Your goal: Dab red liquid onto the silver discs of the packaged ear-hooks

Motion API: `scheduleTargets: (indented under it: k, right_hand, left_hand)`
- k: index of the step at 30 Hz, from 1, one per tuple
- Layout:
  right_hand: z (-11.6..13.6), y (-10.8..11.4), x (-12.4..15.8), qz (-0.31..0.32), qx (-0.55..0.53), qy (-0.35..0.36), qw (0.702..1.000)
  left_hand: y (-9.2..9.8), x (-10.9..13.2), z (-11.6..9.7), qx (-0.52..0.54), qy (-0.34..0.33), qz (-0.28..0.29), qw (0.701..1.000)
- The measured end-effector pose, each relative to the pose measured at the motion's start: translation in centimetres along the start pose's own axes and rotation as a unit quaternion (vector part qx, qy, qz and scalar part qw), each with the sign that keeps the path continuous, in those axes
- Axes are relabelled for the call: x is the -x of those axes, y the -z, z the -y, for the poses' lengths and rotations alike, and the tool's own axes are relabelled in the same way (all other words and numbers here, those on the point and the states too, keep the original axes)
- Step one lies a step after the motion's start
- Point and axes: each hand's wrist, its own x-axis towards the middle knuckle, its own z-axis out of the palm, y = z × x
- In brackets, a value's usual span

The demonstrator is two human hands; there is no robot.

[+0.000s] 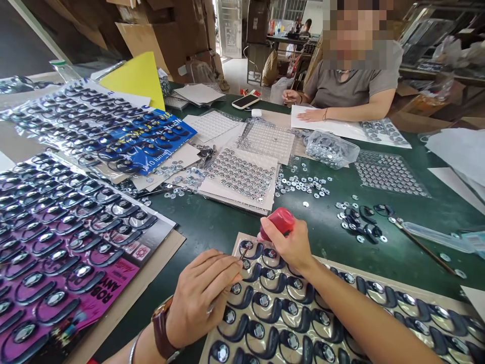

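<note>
My right hand (290,245) is closed round a small red bottle (279,221), tipped toward the near sheet. My left hand (204,298) pinches a thin stick (243,254) whose tip touches a black hook-shaped part. Both hands work over a cardboard sheet (432,298) covered with rows of black hook parts (273,313), each with a round metal disc. A brown watch sits on my left wrist.
Filled sheets of the same parts (56,242) lie at left, another on blue print (151,136). Loose metal discs (303,184), disc sheets (242,174) and a plastic tub of discs (331,147) cover the green table. A person (352,86) sits opposite with a white sheet.
</note>
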Motion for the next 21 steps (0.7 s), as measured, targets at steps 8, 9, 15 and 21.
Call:
scheduleTargets:
  k: [8,9,15,21]
  right_hand:
    - [-0.07,0.08,0.06,-0.024,0.002,0.014,1.000]
    - [-0.07,0.08,0.07,-0.028,0.003,0.015,0.999]
    - [0.14,0.14,0.02,-0.009,0.000,0.022,1.000]
    - [0.35,0.20,0.00,-0.004,-0.017,0.014,1.000]
  left_hand:
    - [-0.03,-0.14,0.31,0.044,0.038,-0.017,0.998]
    - [-0.01,-0.19,0.31,0.051,0.042,-0.019,0.998]
    - [0.29,-0.54,0.46,0.075,0.071,-0.028,0.994]
    - [0.57,-0.54,0.97,0.091,0.103,-0.041,0.990]
